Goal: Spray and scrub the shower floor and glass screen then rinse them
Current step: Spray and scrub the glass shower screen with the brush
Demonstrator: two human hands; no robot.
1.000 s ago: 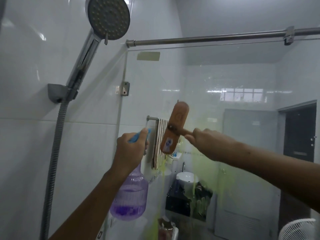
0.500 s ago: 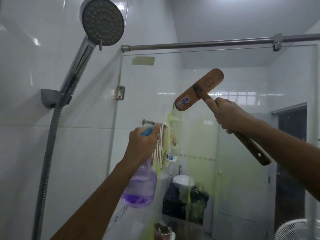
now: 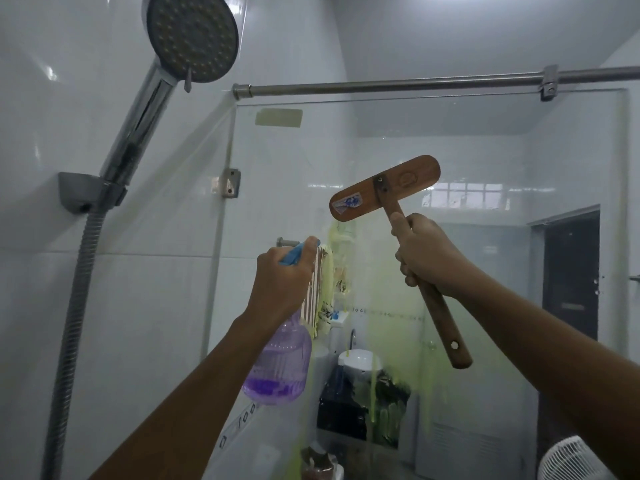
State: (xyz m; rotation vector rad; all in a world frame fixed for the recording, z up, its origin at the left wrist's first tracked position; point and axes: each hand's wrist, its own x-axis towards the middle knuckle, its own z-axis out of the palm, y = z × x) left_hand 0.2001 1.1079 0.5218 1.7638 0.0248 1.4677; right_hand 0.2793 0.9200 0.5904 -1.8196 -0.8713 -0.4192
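Glass screen [image 3: 485, 150] streaked green; my right hand [image 3: 429, 254] grips the brush [image 3: 408, 178], now raised higher, sticker [image 3: 346, 203] unreadable; left hand [image 3: 284, 271] holds the spray bottle [image 3: 277, 368].

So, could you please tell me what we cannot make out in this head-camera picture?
Shower floor: out of the head view, below its bottom edge.
Brush bristles: they face away; only the wooden back shows, so contact with the glass screen is unclear.
Spray bottle trigger: covered by the left hand.
Sticker on the brush: too blurred to read.
Fan: cut off by the bottom-right corner.
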